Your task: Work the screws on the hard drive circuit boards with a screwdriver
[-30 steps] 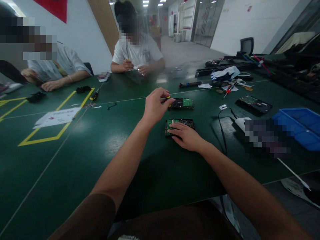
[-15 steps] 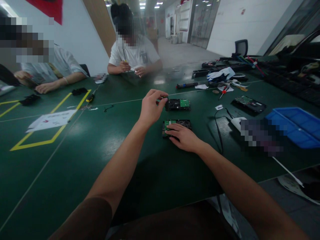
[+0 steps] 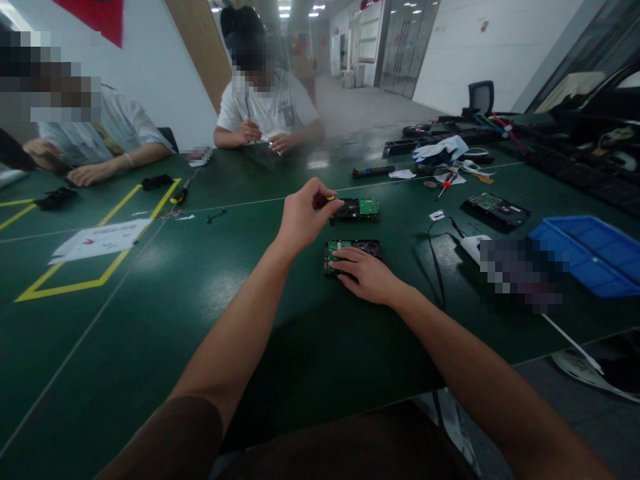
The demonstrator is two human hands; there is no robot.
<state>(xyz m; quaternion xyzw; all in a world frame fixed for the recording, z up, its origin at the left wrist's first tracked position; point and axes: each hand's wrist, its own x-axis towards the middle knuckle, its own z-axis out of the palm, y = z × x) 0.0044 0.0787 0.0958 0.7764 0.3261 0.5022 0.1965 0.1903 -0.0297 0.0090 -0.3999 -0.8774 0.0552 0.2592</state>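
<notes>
A hard drive with a green circuit board lies on the green table, its underside up. My right hand rests over it, fingers across the board and thumb along the near edge, holding it in place. Just beyond, my left hand is closed in a pinch on a small screwdriver, of which a yellow end and a dark lower part show. It stands nearly upright above the near drive's far left corner; whether its tip touches anything I cannot tell. Behind it lies a second hard drive.
To the right are a third hard drive, a blue tray and a white power strip with cords. A red screwdriver and gloves lie farther back. Two people sit across the table; a printed sheet lies left.
My left fingers have shifted slightly around the screwdriver, and its yellow end now shows more plainly. The right hand and the near drive stay put. The view has turned very slightly.
</notes>
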